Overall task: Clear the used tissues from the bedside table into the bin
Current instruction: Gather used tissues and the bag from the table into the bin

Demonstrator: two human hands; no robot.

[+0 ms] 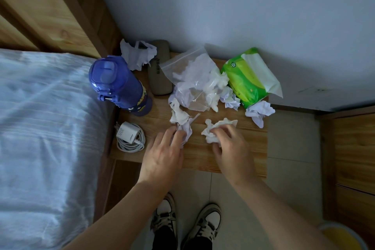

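Observation:
Several crumpled white tissues lie on the wooden bedside table (233,152). My left hand (164,154) reaches over the table's front and its fingertips curl on a crumpled tissue (185,128). My right hand (231,148) grips another crumpled tissue (213,131) beside it. More tissues sit further back: one at the right edge (260,112), one by the green pack (230,100), one at the back left (138,55), and some in and around a clear plastic bag (192,79). A yellow-lined bin (345,237) shows at the bottom right, partly behind my right forearm.
A blue bottle (119,85) stands at the table's left, with a white charger and coiled cable (129,136) in front of it. A grey case (159,67) and a green tissue pack (247,77) lie at the back. The bed (44,128) is left, a wooden cabinet (353,148) right.

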